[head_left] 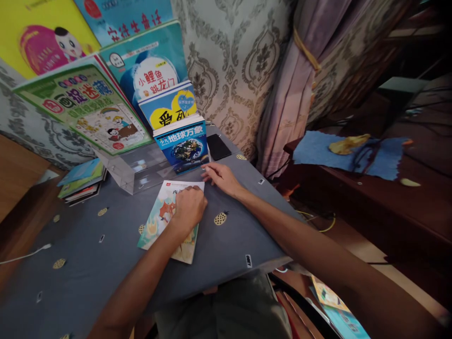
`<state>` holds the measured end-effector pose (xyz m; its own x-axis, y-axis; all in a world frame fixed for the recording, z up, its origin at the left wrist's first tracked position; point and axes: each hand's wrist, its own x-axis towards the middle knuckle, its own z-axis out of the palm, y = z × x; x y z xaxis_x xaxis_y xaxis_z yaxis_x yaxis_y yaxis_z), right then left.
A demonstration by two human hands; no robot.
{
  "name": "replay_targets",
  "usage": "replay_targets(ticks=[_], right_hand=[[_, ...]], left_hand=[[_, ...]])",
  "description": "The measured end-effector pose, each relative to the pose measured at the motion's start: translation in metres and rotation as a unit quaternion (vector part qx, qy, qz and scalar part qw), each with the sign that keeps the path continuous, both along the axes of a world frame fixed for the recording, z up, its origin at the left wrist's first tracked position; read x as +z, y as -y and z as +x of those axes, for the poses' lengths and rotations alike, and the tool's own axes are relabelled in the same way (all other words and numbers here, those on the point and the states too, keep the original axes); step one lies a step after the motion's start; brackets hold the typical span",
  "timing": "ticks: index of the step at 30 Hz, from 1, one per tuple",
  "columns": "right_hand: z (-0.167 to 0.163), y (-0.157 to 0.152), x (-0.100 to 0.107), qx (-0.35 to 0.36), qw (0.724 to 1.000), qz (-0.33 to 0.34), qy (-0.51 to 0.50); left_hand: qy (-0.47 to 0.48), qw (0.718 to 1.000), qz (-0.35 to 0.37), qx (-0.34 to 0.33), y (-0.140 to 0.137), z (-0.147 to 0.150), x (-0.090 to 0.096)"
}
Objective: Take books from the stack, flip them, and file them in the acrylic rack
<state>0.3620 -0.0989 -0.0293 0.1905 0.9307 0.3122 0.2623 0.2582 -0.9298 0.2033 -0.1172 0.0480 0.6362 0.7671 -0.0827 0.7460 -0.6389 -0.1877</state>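
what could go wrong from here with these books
The right hand is close to the blue earth book and could knock it askew on the clear stand. The left hand rests on the flat-lying book, so leaning harder might crease its cover or make it slide.

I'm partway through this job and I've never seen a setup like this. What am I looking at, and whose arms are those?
There is no machine here: the arms belong to a person working bare-handed. The single picture comes from a camera on that person's head, looking forward and down.

On the gray tablecloth stands a clear rack with upright books, a blue globe-cover book in front. A small pile of books lies to the left.

The curled left hand rests on a flat book; no clear grip shows. The right hand is by the globe-cover book's lower corner; whether it touches is hard to tell.
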Motion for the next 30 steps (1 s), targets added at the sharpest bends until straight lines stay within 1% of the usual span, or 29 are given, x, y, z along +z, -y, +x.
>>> replay_targets(ticks=[3,8,14,18,23,26,28,30], right_hand=[[0.0,0.001,0.001,-0.009,1.0,0.005,-0.003],[0.002,0.002,0.006,-0.038,0.999,0.026,-0.015],[0.001,0.006,0.012,-0.045,0.996,0.055,-0.044],[-0.001,0.01,0.016,-0.039,0.996,0.068,-0.052],[-0.005,0.013,0.02,-0.015,0.995,0.082,-0.055],[-0.006,0.014,0.019,-0.007,0.997,0.072,-0.003],[-0.006,0.015,0.018,-0.002,0.995,0.054,0.078],[-0.005,0.015,0.016,0.007,0.986,0.033,0.161]], left_hand=[[-0.006,1.0,-0.012,-0.002,-0.002,0.0,0.003],[-0.002,1.0,-0.011,-0.019,-0.013,-0.008,0.005],[0.001,1.0,-0.018,-0.019,-0.02,-0.013,0.006],[-0.002,1.0,-0.02,-0.017,-0.021,-0.013,0.005],[-0.005,1.0,0.007,-0.02,-0.015,-0.012,0.003],[-0.002,1.0,0.011,-0.02,-0.007,-0.008,0.004],[-0.003,1.0,0.008,-0.019,-0.004,-0.007,0.005],[-0.006,1.0,0.001,-0.021,-0.003,-0.008,0.005]])
